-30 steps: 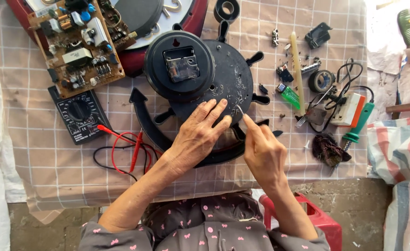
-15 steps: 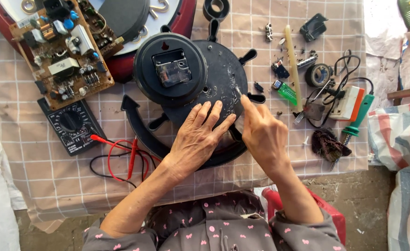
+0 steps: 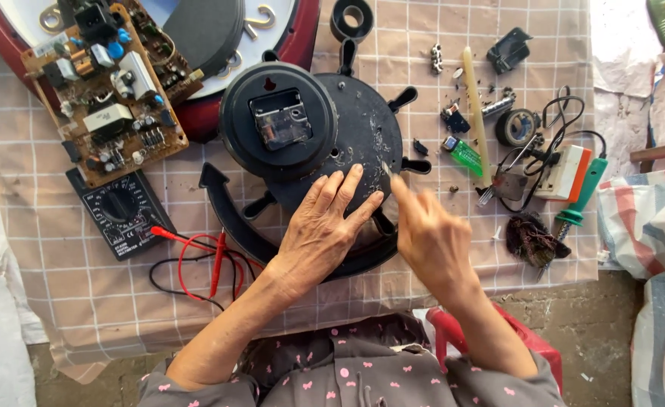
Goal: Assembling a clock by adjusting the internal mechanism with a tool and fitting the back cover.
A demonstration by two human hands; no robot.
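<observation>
**Now both hands rest on the black clock back**

Seen from the head camera, the left hand point(image 3: 319, 230) lies flat, fingers spread apart and gripping nothing, pressing on the near edge of the black clock back point(image 3: 347, 143) in the middle of the checked cloth point(image 3: 84, 301). Just right of it, the right hand point(image 3: 430, 234) is pinched together on a thin metal tool point(image 3: 385, 169), whose tip touches the scratched plastic of the clock back. The square clock movement point(image 3: 280, 119) sits in the round raised housing, farther and to the left of the hands. At far left lies a brown circuit board point(image 3: 106, 90), with a black multimeter point(image 3: 121, 211) nearer and its red leads point(image 3: 197, 260) beside the left wrist. To the right, well apart, lie a green lighter point(image 3: 462, 153) and a green-handled soldering iron point(image 3: 581, 196).
</observation>
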